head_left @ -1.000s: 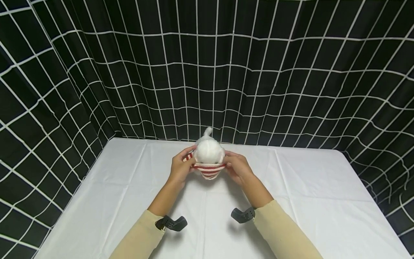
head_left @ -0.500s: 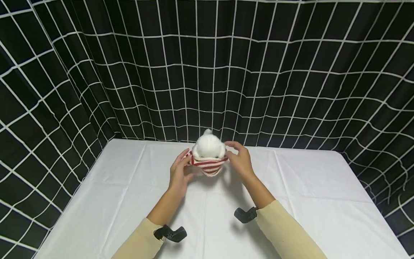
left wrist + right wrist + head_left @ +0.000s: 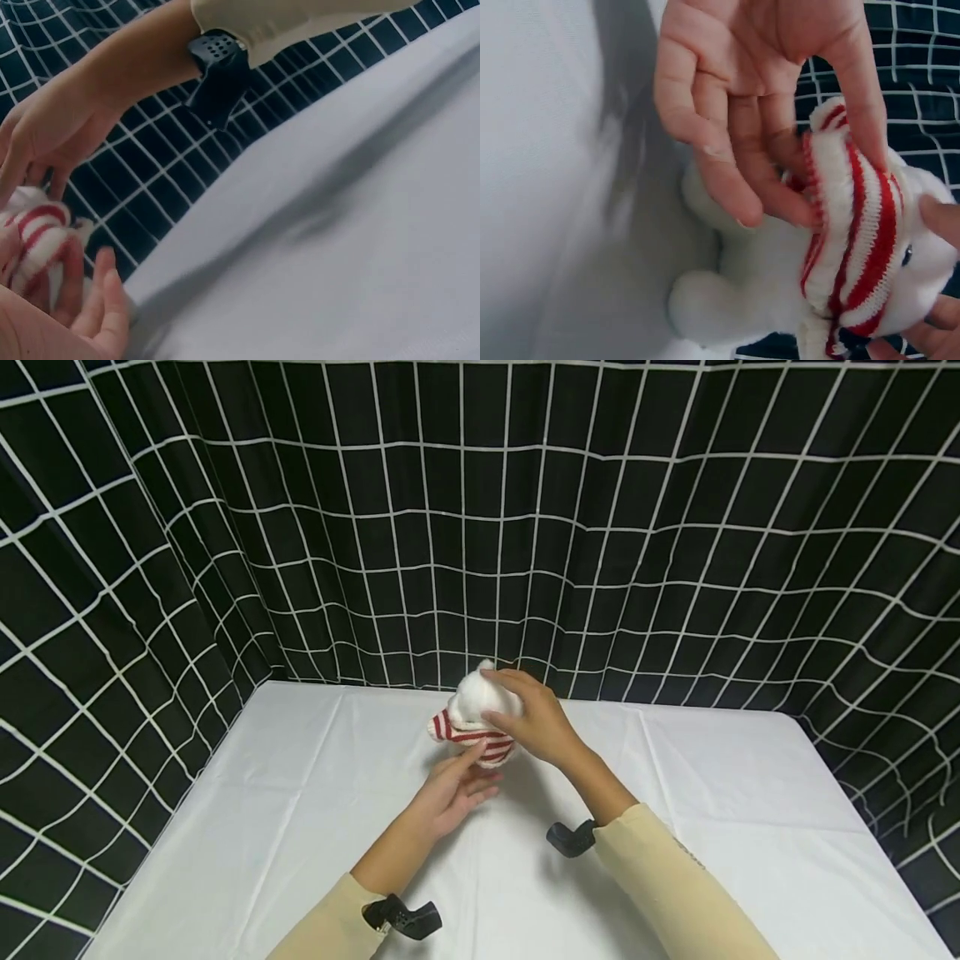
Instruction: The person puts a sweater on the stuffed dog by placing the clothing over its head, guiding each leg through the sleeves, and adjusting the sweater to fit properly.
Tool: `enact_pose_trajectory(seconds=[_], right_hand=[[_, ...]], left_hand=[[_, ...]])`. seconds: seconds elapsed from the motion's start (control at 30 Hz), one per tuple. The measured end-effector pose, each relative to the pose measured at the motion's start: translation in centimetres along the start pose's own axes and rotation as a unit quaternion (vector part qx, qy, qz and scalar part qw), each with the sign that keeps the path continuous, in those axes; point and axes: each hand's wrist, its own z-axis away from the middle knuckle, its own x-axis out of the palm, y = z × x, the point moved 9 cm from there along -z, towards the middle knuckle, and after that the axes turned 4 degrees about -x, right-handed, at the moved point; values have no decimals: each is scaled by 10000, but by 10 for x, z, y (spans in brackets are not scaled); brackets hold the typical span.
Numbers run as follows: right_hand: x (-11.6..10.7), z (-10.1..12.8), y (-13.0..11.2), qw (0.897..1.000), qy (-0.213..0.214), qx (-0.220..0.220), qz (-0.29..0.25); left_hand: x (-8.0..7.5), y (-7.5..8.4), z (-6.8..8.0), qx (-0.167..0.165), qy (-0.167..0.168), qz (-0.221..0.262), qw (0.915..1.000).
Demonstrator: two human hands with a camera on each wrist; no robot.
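Observation:
A white plush toy (image 3: 472,700) stands near the back of the table, its rounded head toward the camera. Around it is a red-and-white striped knitted scarf (image 3: 495,747), whose pointed flap hangs at the front. My right hand (image 3: 542,718) grips the toy's head from the right, thumb in front and fingers over the top. From below, my left hand (image 3: 450,793) pinches the scarf's flap, thumb outside and some fingertips behind its edge. In the right wrist view, the toy's stubby legs (image 3: 705,304) and a dark eye (image 3: 907,255) show; much of its face is covered by the scarf.
A white cloth (image 3: 360,827) with fold creases covers the table. Behind and at both sides hangs a black curtain (image 3: 600,527) with a white grid. Dark wrist mounts (image 3: 405,917) stick out from both beige sleeves (image 3: 667,877).
My left hand has left the scarf's left side and moved down to its front flap. My right hand has shifted from the scarf's right side onto the toy's head. The toy has turned slightly.

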Motion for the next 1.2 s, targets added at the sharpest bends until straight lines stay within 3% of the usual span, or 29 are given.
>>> enact_pose_trajectory(seconds=[0.17,0.37,0.8,0.93,1.07,1.2], right_hand=[[0,3,2,9993,139,13,339],[1,3,0,9977,290,-29,609],[1,-2,2,9969,538,194,540],[-1,-3,3,9980,412,246,402],[-5,6,25,9932,522,962,-390],[-8,23,60,9716,924,1926,-1021]], left_hand=[[-2,-5,-4,49,-67,-133,9999],[-9,-12,-6,-31,-1,-626,9980],[-20,-26,-4,-288,1,-1111,9934],[-24,-20,-6,-221,-1,-1113,9935],[-41,-5,-9,-43,420,-977,9943],[-62,16,-13,265,997,-995,9897]])
